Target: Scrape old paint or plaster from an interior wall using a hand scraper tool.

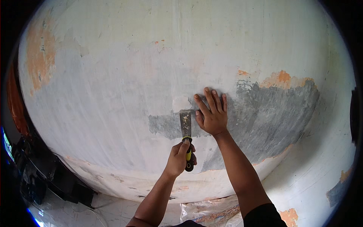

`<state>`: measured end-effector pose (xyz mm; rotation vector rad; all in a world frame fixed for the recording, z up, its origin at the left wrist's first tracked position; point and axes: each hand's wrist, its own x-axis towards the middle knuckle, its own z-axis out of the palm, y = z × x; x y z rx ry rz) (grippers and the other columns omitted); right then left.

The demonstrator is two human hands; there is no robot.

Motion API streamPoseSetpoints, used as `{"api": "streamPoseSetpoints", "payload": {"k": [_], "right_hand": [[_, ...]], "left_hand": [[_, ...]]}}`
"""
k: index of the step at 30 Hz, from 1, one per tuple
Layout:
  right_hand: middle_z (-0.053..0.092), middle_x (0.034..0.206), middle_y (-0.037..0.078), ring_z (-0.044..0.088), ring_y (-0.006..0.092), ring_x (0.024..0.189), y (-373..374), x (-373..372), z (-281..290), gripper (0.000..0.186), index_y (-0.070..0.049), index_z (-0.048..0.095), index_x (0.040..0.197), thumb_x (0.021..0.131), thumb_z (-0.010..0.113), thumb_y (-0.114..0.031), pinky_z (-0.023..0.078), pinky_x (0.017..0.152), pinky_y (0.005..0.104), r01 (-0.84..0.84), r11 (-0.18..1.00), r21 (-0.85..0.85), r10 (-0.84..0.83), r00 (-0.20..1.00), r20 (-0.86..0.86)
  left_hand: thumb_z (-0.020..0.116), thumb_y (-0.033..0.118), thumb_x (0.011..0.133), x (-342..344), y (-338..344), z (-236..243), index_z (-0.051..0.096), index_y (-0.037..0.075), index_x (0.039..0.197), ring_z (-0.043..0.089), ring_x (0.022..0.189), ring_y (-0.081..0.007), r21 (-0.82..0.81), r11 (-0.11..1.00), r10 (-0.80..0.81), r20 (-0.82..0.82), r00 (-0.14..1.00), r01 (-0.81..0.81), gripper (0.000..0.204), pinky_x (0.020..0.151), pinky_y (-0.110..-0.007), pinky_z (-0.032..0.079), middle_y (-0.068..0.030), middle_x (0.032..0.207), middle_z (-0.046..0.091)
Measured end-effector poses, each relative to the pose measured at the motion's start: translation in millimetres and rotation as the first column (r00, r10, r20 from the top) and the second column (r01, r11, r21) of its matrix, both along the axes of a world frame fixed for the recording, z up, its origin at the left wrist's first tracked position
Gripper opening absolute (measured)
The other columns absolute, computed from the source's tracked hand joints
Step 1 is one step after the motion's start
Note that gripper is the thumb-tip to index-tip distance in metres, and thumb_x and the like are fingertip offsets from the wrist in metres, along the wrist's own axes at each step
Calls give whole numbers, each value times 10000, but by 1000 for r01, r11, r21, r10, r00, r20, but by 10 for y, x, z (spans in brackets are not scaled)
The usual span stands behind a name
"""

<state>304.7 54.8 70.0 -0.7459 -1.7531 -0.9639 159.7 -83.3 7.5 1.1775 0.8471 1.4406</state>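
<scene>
My left hand is closed round the black and yellow handle of a putty knife. The knife points up, its stained metal blade against the wall. At the blade's tip is a small pale patch of paint or filler. Just right of the blade, my right hand lies flat on the wall with its fingers spread, holding nothing. Bare grey plaster shows under and to the right of this hand, and a smaller grey strip runs left of the blade. Whitish coating surrounds both.
Orange patches mark the wall's upper left, with another orange patch at right. Black equipment stands at lower left beside a reddish-brown cloth. Crumpled plastic sheeting lies on the floor at the wall's foot.
</scene>
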Motion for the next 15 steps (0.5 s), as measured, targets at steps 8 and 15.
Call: {"api": "streamPoseSetpoints", "payload": {"k": [8,15], "right_hand": [[389,1538,65,357,271,1412,1,5,11,513,-290,510,1423,911,499,-318,184,1176,533,-11,999,36,11,1000,-6],[400,1531,71,379,278,1398,-26,-4,17,506,-280,524,1413,909,497,-308,187,1171,543,-19,1000,11,19,1000,-5]], "left_hand": [[401,374,1049,13,8,8,538,24,841,587,484,-155,2,1000,11,-20,1000,-11,429,464,-288,447,-41,668,542],[396,365,1052,0,20,23,529,19,839,583,486,-154,19,1000,23,-47,999,-22,427,467,-287,451,-45,659,539]]}}
